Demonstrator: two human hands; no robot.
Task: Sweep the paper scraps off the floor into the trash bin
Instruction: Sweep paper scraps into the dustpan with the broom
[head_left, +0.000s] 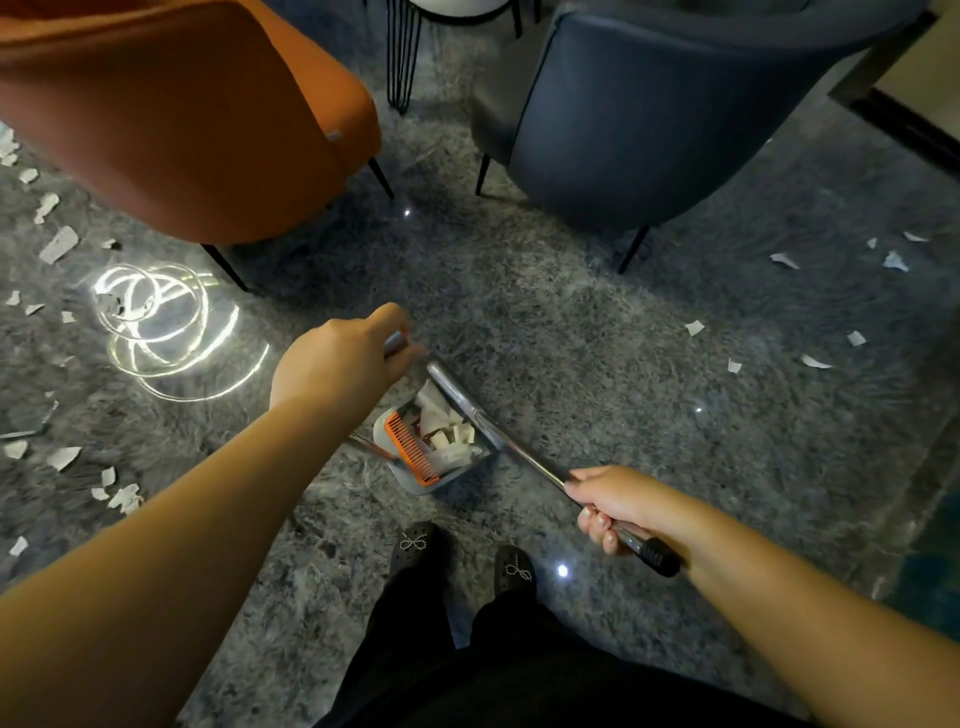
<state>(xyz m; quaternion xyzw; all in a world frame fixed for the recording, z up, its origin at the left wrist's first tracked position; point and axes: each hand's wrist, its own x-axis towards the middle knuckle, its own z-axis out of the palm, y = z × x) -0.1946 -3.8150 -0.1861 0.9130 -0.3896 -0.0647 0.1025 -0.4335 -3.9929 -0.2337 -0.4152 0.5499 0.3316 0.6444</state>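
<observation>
paper scraps (447, 434) lie heaped inside the grey dustpan (410, 475), which stands on the floor (597, 332) just ahead of the person's feet, an orange comb strip (413, 449) along its inner wall. more scraps dot the floor toward its left edge (60, 244) and its right edge (784, 260). the left hand (337, 364) is curled round a metal handle (395, 342) above the pan. the right hand (626, 506) grips the long metal pole (498, 431) near its black end, the pole slanting down past the pan's rim. an orange chair (171, 114) and a blue chair (649, 114) stand beyond.
</observation>
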